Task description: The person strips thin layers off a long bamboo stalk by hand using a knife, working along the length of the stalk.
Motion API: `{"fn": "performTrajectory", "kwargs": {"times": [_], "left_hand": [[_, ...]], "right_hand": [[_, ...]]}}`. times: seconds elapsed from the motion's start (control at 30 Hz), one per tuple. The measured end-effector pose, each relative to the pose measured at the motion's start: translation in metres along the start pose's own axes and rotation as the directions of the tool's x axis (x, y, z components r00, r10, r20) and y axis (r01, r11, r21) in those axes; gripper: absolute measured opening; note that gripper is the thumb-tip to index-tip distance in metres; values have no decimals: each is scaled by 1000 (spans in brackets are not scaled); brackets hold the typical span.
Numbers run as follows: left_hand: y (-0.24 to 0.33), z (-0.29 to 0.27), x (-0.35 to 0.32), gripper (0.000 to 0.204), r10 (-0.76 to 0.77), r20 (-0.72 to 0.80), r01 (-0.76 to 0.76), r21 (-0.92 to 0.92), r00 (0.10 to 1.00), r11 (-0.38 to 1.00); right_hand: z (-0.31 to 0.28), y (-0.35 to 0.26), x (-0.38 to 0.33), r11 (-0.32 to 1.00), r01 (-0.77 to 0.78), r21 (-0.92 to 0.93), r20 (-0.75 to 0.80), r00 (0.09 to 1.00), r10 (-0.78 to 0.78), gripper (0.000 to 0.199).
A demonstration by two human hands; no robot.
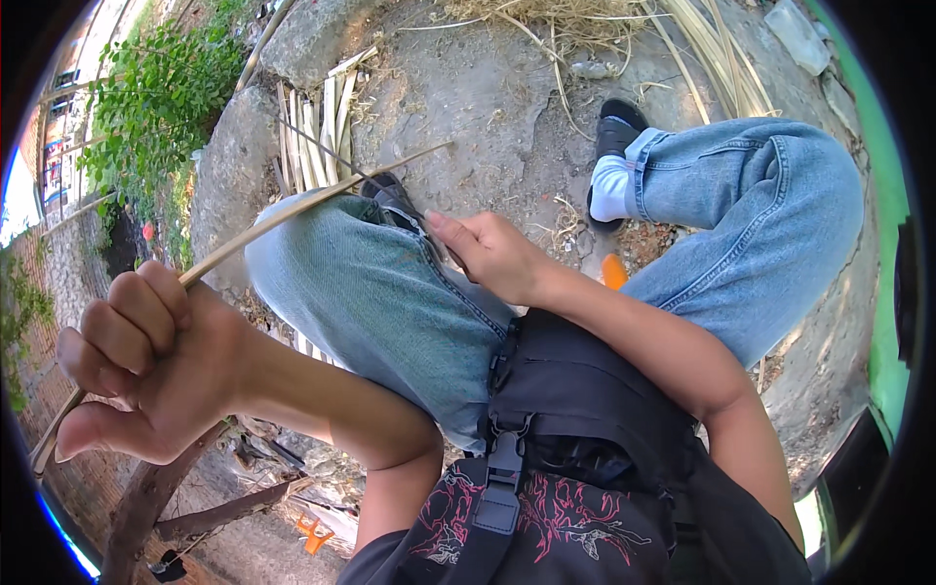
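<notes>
Bamboo strip (292, 210) is gripped in the left hand (146, 370), fingers (146, 312) clenched around it, and lies across the left knee (361, 283). On that knee, the right hand (492, 253) is closed on a knife (400, 205).

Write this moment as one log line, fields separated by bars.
left hand: fist shut on bamboo strip | right hand: on left knee, holding thin dark blade against strip | more strips on ground

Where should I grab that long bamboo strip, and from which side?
Judging by its pose, grab the bamboo strip on the bare middle stretch over the knee, from above. It is thin and slanted; the left hand already fists its lower end, and the right hand rests beside it.
</notes>
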State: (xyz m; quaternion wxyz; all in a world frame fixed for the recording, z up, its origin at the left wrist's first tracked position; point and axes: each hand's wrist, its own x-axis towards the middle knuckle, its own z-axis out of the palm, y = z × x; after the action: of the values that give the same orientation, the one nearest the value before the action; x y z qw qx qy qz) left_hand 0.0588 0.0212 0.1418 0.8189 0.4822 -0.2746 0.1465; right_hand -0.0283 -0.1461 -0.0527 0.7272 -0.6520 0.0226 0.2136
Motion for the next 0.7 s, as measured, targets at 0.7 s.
{"fn": "performTrajectory", "kwargs": {"times": [0.7], "left_hand": [[-3, -18, 3, 52, -31, 221, 53, -90, 975, 995]], "right_hand": [[0, -27, 0, 984, -147, -101, 32, 988, 151, 62]]}}
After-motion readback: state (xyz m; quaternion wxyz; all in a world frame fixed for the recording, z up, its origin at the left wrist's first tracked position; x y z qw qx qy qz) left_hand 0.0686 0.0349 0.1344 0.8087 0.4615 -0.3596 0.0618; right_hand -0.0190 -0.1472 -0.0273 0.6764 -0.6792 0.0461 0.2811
